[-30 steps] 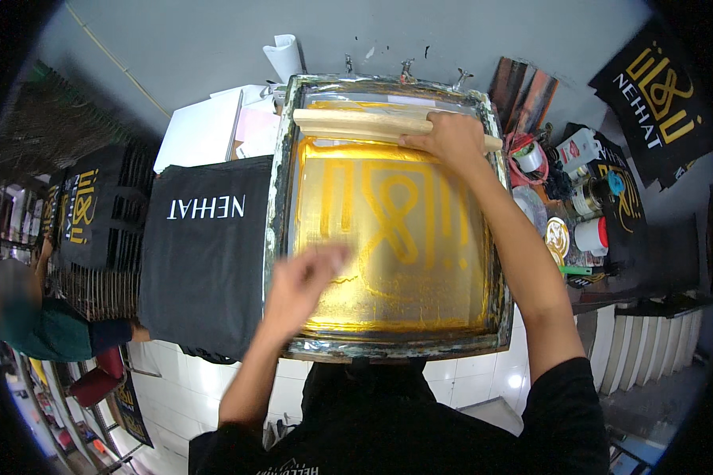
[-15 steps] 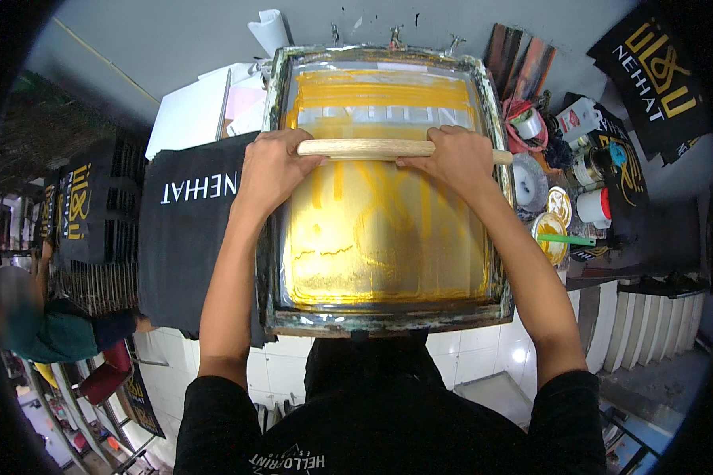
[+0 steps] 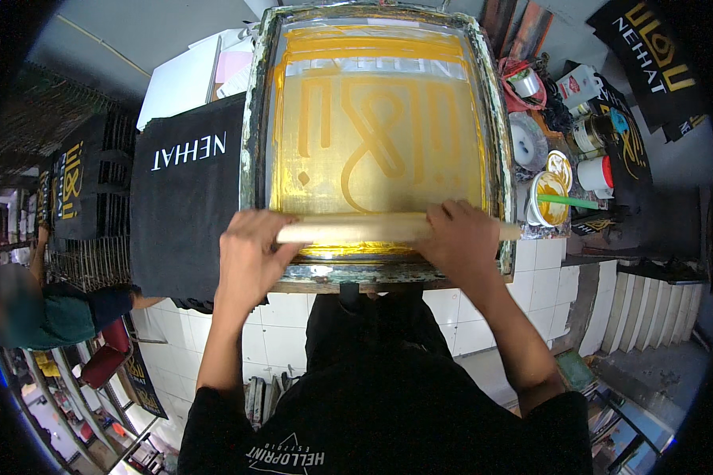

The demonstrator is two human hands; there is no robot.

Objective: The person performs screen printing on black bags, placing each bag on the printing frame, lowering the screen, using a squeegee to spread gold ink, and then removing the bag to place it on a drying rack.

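Both my hands grip a wooden-handled squeegee (image 3: pixel 356 228), which lies crosswise near the close end of a screen printing frame (image 3: pixel 253 103). My left hand (image 3: pixel 253 249) is closed round its left end, and my right hand (image 3: pixel 466 244) round the right, where a short stub of wood sticks out. The squeegee's blade is hidden under the handle, and the handle is slightly blurred. Yellow ink coats the mesh (image 3: pixel 325 178), and a curling design shows through it. Thicker yellow ink is smeared along the far end and the side edges of the mesh.
Left of the frame lies a stack of black printed cloth (image 3: pixel 182 206). On the right stand an ink tub (image 3: pixel 548 207) with a green stick, a red-lidded white jar (image 3: pixel 594 176) and several cans. A person (image 3: pixel 55 309) sits at far left near hanging black prints (image 3: pixel 75 182).
My hands have drawn the squeegee from the far part of the screen toward me. The design on the mesh now shows clearly behind it. The view has tilted nearer to my body.
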